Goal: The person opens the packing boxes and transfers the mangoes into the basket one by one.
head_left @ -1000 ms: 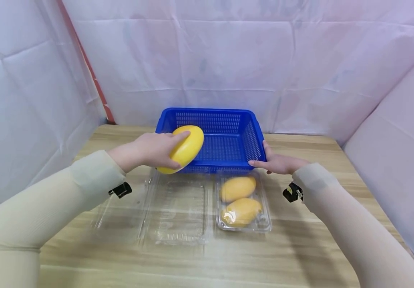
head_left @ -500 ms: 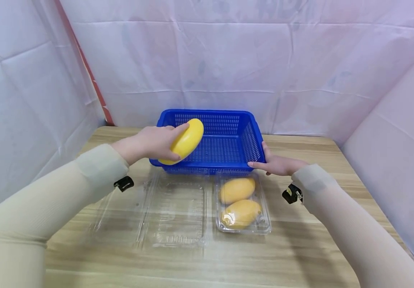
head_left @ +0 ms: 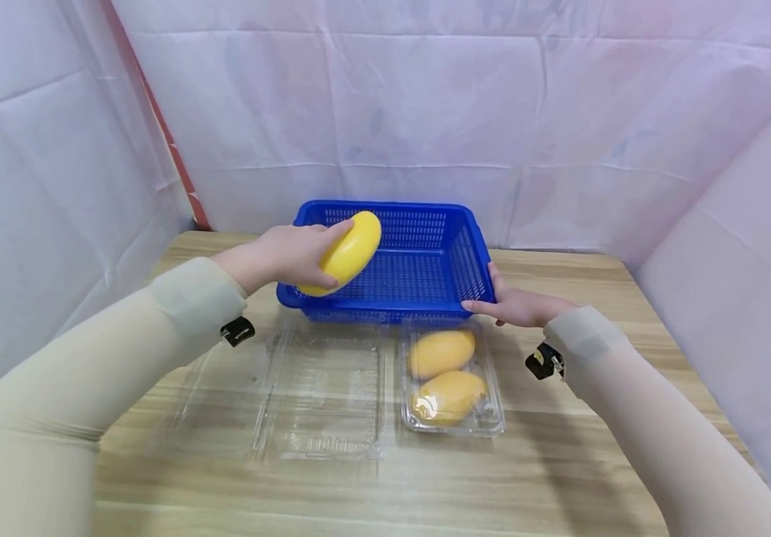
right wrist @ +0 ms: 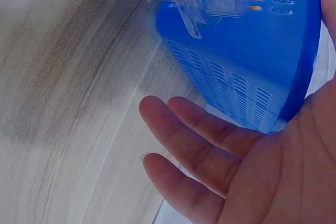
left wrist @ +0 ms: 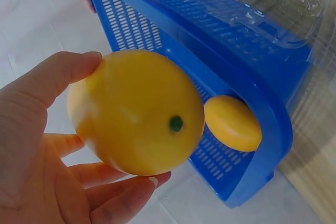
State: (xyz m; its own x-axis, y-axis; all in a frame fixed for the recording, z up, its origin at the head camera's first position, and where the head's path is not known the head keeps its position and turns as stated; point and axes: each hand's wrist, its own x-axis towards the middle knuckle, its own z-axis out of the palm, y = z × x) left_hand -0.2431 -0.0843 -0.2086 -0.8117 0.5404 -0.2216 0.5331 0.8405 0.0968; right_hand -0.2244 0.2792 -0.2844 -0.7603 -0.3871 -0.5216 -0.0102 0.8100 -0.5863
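Observation:
A large yellow mango [head_left: 352, 252] is in my left hand [head_left: 294, 255], over the left side of a blue plastic basket [head_left: 399, 305]. In the left wrist view, the thumb and fingers [left wrist: 118, 199] grip the held mango [left wrist: 137, 111], whose green stem spot faces the camera. Another mango [left wrist: 232, 123] lies inside the basket, hidden in the head view. My right hand [head_left: 518, 304] rests at the basket's front right corner, thumb along the front rim and index finger along the side. Its other fingers [right wrist: 191, 148] stretch out loosely beside the basket wall.
A clear plastic box [head_left: 489, 428] with two mangoes in it stands in front of the basket, on the wooden table [head_left: 439, 485]. Left of it lies a clear clamshell box [head_left: 332, 445] with its lid [head_left: 221, 418] folded out. White cloth walls [head_left: 426, 104] surround the table.
My left hand has raised the mango from the basket's front left edge, farther back over its left side. My right hand has stayed at the corner.

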